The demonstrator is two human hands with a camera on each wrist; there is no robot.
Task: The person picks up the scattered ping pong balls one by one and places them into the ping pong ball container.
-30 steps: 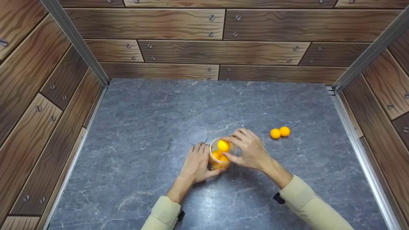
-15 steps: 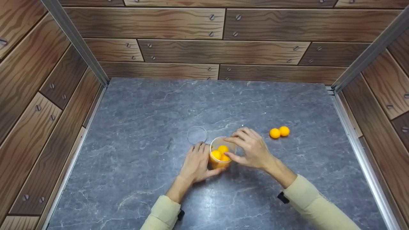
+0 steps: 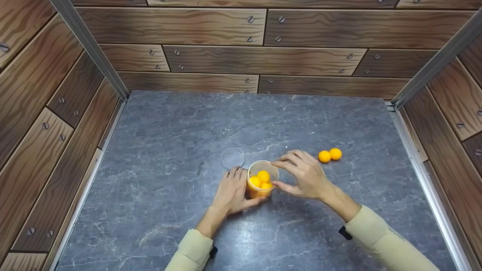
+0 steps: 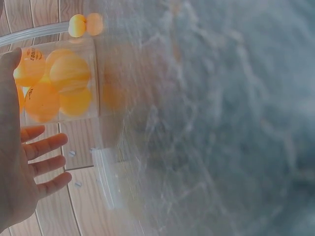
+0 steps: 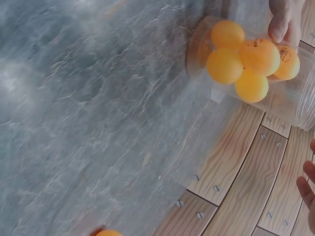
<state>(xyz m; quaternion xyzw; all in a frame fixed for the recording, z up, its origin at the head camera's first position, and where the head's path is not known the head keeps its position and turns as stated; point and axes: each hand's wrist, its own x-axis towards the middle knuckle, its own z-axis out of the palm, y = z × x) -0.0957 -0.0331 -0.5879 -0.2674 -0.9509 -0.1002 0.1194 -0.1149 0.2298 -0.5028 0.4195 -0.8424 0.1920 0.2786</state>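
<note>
A clear plastic jar [image 3: 270,170] stands upright on the table with its mouth uncovered. Several orange table tennis balls [image 5: 261,56] lie in its lower part. My left hand [image 3: 230,192] holds the jar from its left side, thumb across the near wall and fingers along the far left. In the left wrist view that thumb [image 4: 11,61] rests against the wall. At the right of the rim is my right hand [image 3: 307,175], its thumb and fingers spread with nothing between them. Two more orange balls [image 3: 330,155] sit side by side on the table, right of this hand.
A clear round lid [image 3: 232,159] lies flat behind my left hand. The grey marbled table [image 3: 169,131] is bounded by wood-patterned walls [image 3: 211,58] at the back and both sides, with metal rails [image 3: 425,188] along the side edges.
My right hand let go of an orange ball, which dropped into the jar onto the others. It then drew back right to the rim. My left hand stayed on the jar.
</note>
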